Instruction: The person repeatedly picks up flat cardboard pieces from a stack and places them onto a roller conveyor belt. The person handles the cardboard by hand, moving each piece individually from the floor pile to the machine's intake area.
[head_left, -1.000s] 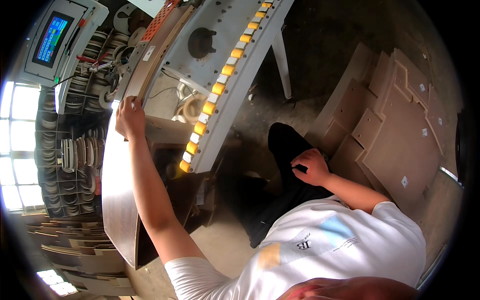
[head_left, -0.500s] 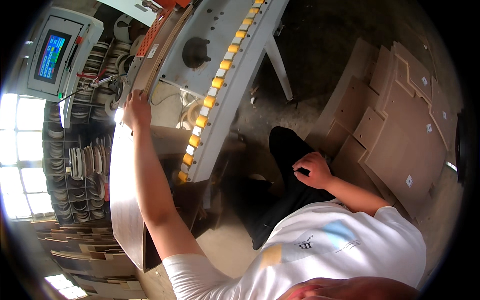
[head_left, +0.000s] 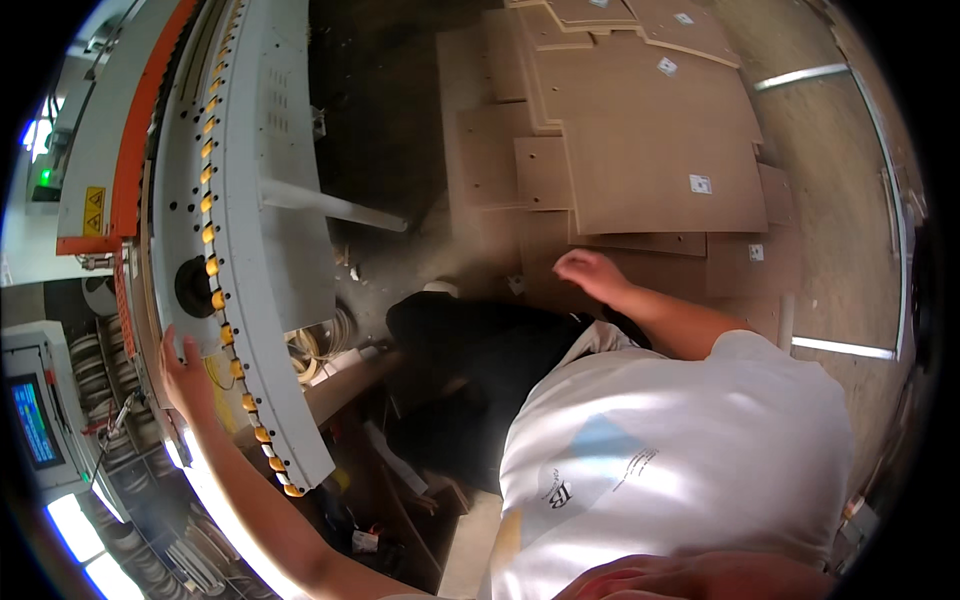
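My left hand (head_left: 187,382) rests at the near edge of the machine, its fingers apart and touching or almost touching a narrow brown board (head_left: 146,335). The board stands along the machine's orange guard, and its near part under my left forearm is washed out by glare. Beside that hand runs a rail of yellow rollers (head_left: 232,368) on the grey machine bed (head_left: 290,390). My right hand (head_left: 594,274) hangs in the air near stacked brown panels (head_left: 660,150), apart from them. Motion smears its fingers, and nothing shows in it.
A control box with a lit screen (head_left: 35,420) stands at the left, near a rack of edge-band rolls (head_left: 92,372). A round black opening (head_left: 195,288) sits in the machine bed. One grey machine leg (head_left: 335,208) juts toward the panels. Coiled strips (head_left: 318,345) lie below.
My view has swung right, bringing the stacked panels nearer the middle. My right hand has lifted away from my thigh toward them. My left hand stays by the board, its fingers now more spread.
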